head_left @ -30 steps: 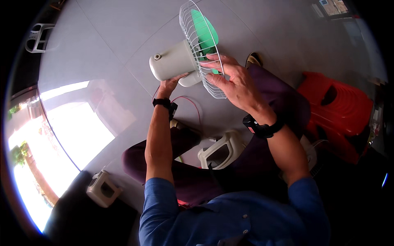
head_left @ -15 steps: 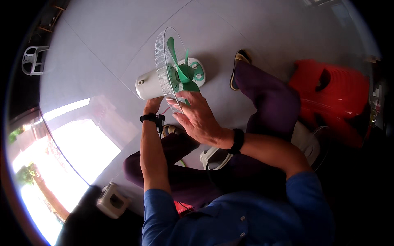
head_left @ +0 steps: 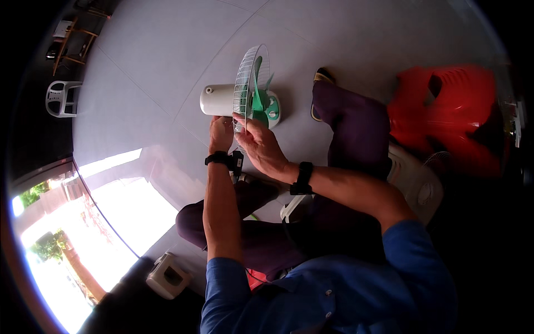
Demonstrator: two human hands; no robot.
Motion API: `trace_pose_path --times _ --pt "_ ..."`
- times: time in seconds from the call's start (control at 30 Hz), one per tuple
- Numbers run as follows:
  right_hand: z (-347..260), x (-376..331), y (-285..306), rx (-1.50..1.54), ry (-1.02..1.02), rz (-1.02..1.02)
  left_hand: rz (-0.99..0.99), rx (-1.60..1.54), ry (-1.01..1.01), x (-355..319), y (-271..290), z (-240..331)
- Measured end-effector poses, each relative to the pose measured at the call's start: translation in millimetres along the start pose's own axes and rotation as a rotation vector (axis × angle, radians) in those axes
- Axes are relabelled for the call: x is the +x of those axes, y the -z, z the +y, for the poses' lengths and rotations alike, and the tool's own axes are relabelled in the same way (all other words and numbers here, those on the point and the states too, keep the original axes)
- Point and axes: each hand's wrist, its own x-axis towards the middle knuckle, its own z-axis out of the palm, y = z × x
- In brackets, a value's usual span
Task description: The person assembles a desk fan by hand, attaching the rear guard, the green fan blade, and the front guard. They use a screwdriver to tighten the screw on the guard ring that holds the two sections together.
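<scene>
A small electric fan stands on the floor in front of me. It has a white motor housing (head_left: 216,101), green blades (head_left: 259,100), a white wire guard (head_left: 243,83) behind the blades and a base with a green control panel (head_left: 273,108). My left hand (head_left: 221,133) is closed against the near side of the housing, behind the guard; what its fingers hold is hidden. At the guard's near edge, my right hand (head_left: 260,146) pinches the wires between thumb and fingers. The blades face right, with no front guard over them.
A red plastic chair (head_left: 445,117) lies at the right beside a pale plastic piece (head_left: 414,181). Left of my legs sits a beige plastic stool (head_left: 168,276). A white chair (head_left: 61,99) and a wooden frame (head_left: 75,47) stand far left, near a bright doorway (head_left: 72,245).
My right hand's spread fingers have drawn in onto the guard's near edge. The left hand stays by the housing, its curled fingers more visible. The whole view has shifted slightly.
</scene>
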Motion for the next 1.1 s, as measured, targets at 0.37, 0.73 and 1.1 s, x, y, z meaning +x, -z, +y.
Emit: trace_pose_path --times 0.37,0.73,1.1 --pt "21.6 3.4 -7.1 0.289 -0.019 -0.121 0.040 -0.218 0.268 -74.3 9.8 97.3" --pt "70.9 55.4 83.1 -0.187 0.108 0.566 0.324 0.530 -0.488 -170.2 -130.5 126.5" --pt "150.9 71.9 73.5 0.207 -0.259 0.040 0.388 0.839 -0.593 -116.4 -142.4 122.3"
